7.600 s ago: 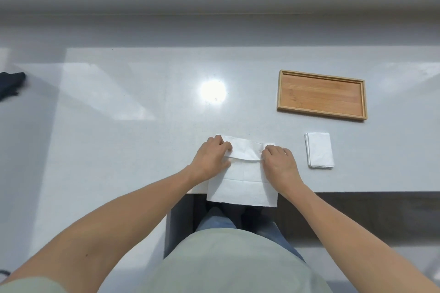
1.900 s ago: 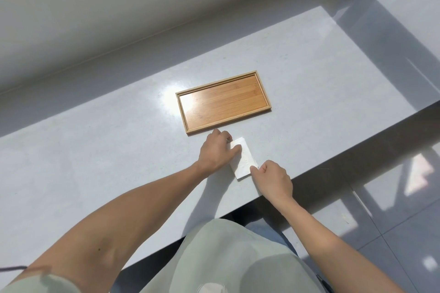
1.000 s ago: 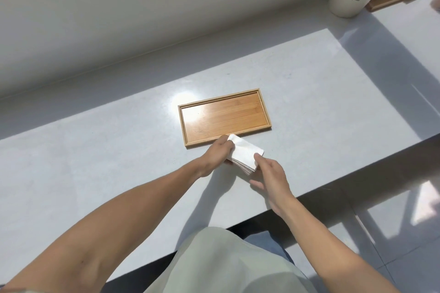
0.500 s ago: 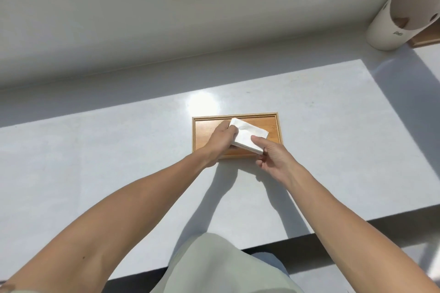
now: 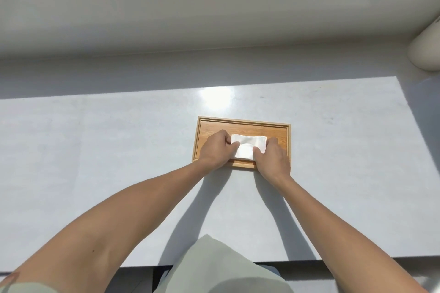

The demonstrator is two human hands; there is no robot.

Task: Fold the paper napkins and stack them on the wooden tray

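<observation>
Lying in the middle of the wooden tray (image 5: 242, 121), the stack of folded white napkins (image 5: 247, 148) is gripped at both ends. The left hand (image 5: 217, 150) clasps its left side and the right hand (image 5: 272, 158) its right side, thumbs on top. The tray sits on a pale grey counter (image 5: 95, 150), with a cream container (image 5: 426, 52) at the far right edge.

- Bright daylight covers most of the countertop (image 5: 95, 173); a shaded band runs along its far edge below the wall (image 5: 214, 7).
- A round white glare spot (image 5: 215, 100) burns out just beyond the wooden tray (image 5: 242, 120).
- Both forearms cast sharp dark shadows toward the viewer.
- Wide-angle distortion bends the edges; the pale container (image 5: 426, 52) at the right looks soft.
</observation>
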